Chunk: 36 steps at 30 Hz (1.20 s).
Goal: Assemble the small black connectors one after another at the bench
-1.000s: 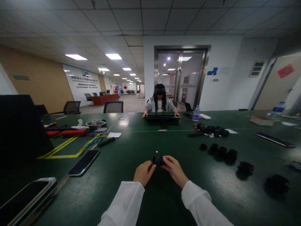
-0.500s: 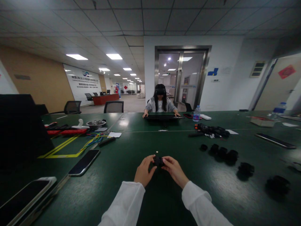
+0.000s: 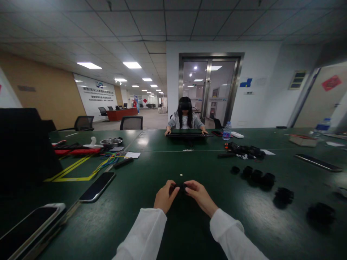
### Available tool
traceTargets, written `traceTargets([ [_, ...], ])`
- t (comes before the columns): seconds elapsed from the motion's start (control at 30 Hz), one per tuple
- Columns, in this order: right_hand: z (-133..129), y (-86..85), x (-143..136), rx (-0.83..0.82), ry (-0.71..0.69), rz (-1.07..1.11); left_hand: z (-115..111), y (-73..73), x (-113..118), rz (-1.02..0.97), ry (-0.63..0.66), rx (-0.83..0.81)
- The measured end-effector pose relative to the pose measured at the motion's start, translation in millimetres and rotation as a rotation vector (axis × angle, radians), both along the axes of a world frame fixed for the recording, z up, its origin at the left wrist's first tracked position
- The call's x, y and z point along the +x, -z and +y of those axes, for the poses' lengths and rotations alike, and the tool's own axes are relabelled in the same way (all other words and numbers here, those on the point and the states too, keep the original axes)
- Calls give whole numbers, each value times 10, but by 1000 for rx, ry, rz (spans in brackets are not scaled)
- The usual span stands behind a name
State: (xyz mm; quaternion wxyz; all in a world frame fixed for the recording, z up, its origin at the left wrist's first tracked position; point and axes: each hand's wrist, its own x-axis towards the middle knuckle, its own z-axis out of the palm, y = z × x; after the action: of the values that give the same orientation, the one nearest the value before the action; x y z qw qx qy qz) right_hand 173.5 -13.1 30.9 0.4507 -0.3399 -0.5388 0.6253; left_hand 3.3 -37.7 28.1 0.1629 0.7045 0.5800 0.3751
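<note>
Near the middle of the green table [image 3: 151, 169], my left hand [image 3: 164, 196] pinches a small black part [image 3: 173, 187] between thumb and fingers. Facing it, the thumb and fingers of my right hand [image 3: 200, 196] close on the right side of small black material [image 3: 183, 188]. Whether the dark pieces between my hands are joined or separate is too dark to tell. A tiny pale square [image 3: 181, 174] lies on the table just beyond my fingertips.
Several black parts [image 3: 256, 176] run along the right. Phones [image 3: 98, 186], coloured wires [image 3: 108, 160] and a metal bowl [image 3: 111, 143] are on the left. Across the table a person [image 3: 185, 115] in a headset holds a black panel [image 3: 188, 135]; a bottle [image 3: 227, 131] stands nearby.
The black part between my hands sits slightly lower and shows less. My left fingers have curled in more, and my right fingertips have shifted a little left.
</note>
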Motion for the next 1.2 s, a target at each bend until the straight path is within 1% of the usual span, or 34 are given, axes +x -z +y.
traceTargets([
  [0.13, -40, -54, 17, 47, -40, -26, 0, 1, -15, 10, 18, -100],
  [0.23, -43, -65, 12, 33, -33, -14, -1, 8, -24, -9, 30, -113],
  [0.37, -4, -24, -17, -37, 48, 64, 1, 33, -12, -29, 77, -53],
  [0.47, 40, 34, -33, -67, 111, 121, 14, 72, 8, 24, 125, 11],
  [0.53, 64, 73, -33, -75, 118, 135, 27, 98, 14, 54, 136, 33],
  [0.63, 85, 116, -23, -72, 95, 120, 41, 111, 5, 68, 115, 27],
  [0.77, 91, 126, -18, -50, 81, 109, 39, 83, -9, 47, 109, -10],
  [1.07, 26, 4, -16, -48, 62, 83, 11, 8, 13, 20, 21, -86],
  [1.2, 16, -12, -6, -48, 36, 69, 0, -20, 13, 18, 12, -105],
])
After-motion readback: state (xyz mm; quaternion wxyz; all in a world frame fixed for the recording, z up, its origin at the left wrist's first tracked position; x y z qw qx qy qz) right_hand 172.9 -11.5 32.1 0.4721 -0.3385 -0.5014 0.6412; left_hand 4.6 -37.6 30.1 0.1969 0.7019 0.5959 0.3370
